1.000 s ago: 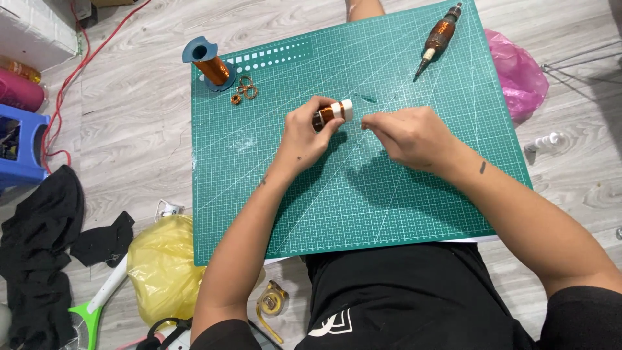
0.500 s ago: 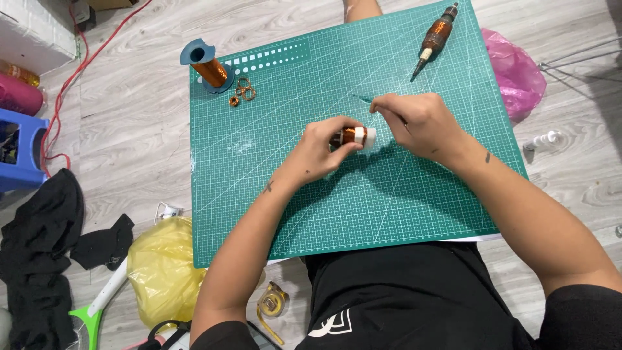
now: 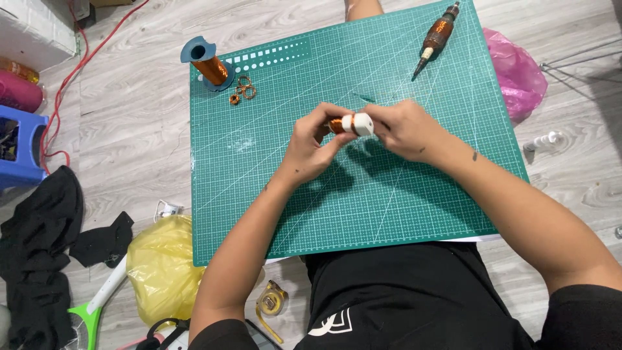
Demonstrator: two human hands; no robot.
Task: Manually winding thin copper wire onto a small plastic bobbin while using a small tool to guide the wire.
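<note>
Here, both hands meet over the middle of the green mat (image 3: 363, 194), the left hand (image 3: 311, 146) and right hand (image 3: 402, 129) each closing fingers on a small white-capped copper coil (image 3: 350, 124). A spool (image 3: 206, 61) stands at the mat's far left corner, a tool (image 3: 435, 35) lies at its far right.

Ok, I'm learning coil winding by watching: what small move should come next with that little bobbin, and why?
Probably turn the small copper-wound bobbin slightly in the left hand, since both hands pinch it above the cutting mat and the right hand covers its far end.

Small coil (image 3: 343, 124) mostly hidden betw both hands' fingers; blue stool (image 3: 18, 146) & white box (image 3: 32, 29) cut off at pic's left edge
</note>
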